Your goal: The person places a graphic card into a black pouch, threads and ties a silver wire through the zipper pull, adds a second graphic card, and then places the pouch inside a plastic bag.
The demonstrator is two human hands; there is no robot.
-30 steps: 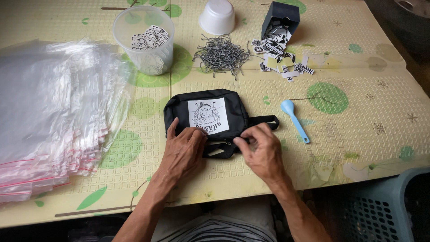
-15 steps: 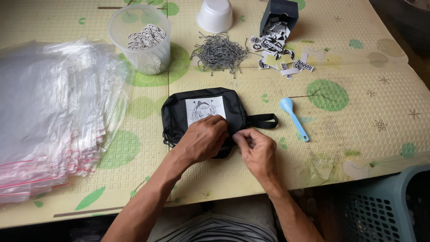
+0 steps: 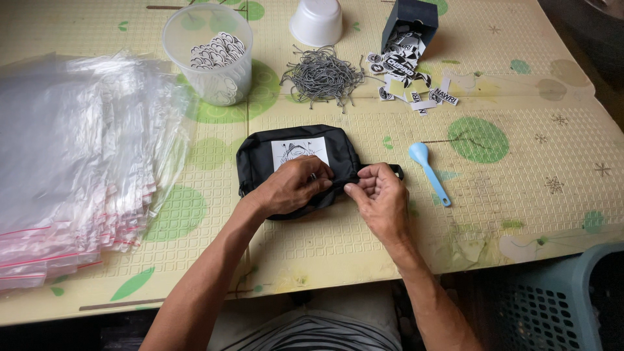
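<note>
— Nearest the camera, at six o'clock, what shows?
— A striped garment [image 3: 318, 331] and both forearms reaching up onto a yellow foam mat [image 3: 338, 247] with green dots and a fine grid texture. At five o'clock a teal slatted basket [image 3: 559, 305] stands beside the mat, over a dark floor.

— And the hands?
— At the centre lies a black pouch [image 3: 260, 159] with a white printed label. The left hand [image 3: 292, 185] is curled over its lower front, fingers closed down on the fabric. The right hand [image 3: 380, 195], touching the pouch at its three o'clock end, has thumb and fingers pinched together on the black strap there. I cannot tell whether a zip pull is between them.

— What surrounds it?
— Just at three o'clock, a light blue spoon [image 3: 429, 172] lies flat. At nine o'clock, a thick stack of clear bags [image 3: 71, 162] with red seal strips.

— Farther off?
— At eleven o'clock, a clear tub [image 3: 211, 58] holding printed stickers. At twelve, a heap of grey cords [image 3: 324, 77], then an upturned white cup [image 3: 316, 21]. At one o'clock, a tipped dark box [image 3: 408, 23] spilling loose stickers [image 3: 409, 88].
</note>
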